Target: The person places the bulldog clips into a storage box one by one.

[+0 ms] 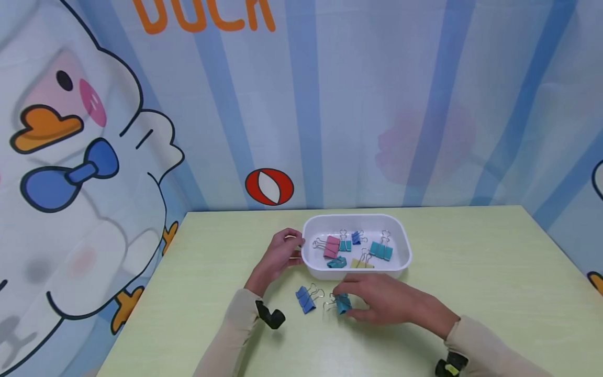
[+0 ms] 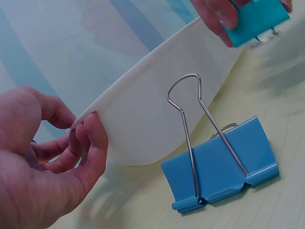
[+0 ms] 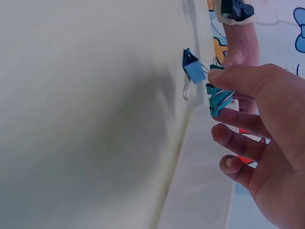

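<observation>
My left hand (image 1: 282,251) pinches the left rim of a white plastic tray (image 1: 400,267), with thumb and fingers on either side of the edge in the left wrist view. Between thumb and fingers, my right hand (image 1: 383,299) holds a teal binder clip (image 1: 343,303) in front of the tray. In the right wrist view this teal clip (image 3: 220,98) is gripped at its ends, while the other fingers are loosely bent. A blue binder clip (image 1: 305,299) lies on the table between the hands, its wire handles (image 2: 190,133) raised.
Inside the tray are a pink clip (image 1: 332,246), a yellow clip (image 1: 362,264), a small dark blue clip (image 1: 356,238) and several teal ones, including a large one (image 1: 381,251). The pale table (image 1: 494,293) meets a printed duck curtain (image 1: 358,104) at its back edge.
</observation>
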Tool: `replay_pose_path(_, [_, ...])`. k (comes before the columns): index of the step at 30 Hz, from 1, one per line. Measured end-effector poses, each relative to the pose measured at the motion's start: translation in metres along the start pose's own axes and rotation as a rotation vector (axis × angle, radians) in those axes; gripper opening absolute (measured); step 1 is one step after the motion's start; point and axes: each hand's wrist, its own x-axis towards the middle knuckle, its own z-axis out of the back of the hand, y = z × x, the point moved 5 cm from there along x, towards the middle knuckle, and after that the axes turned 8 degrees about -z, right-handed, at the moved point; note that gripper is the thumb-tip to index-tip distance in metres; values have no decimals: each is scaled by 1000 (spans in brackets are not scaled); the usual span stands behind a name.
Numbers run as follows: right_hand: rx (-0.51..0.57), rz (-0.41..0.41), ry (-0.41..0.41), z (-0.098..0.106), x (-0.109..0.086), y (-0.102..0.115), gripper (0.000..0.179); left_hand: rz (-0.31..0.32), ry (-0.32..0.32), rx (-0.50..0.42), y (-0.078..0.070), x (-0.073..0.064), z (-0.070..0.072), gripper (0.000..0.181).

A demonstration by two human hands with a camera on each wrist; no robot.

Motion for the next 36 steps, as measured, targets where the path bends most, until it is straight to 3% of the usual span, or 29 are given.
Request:
replay_pose_path(8, [-48,-28,-45,34,5,-3,37,8,-2,4,0,0,0,28])
replay_pose_path(20, [-28,-7,-129,83,16,-10,42,8,4,4,-1,0,0,28])
replay_pose_path(36, [-4,-65,-181,116,35,-26,43,12,5,-7,-2,-1,1,26])
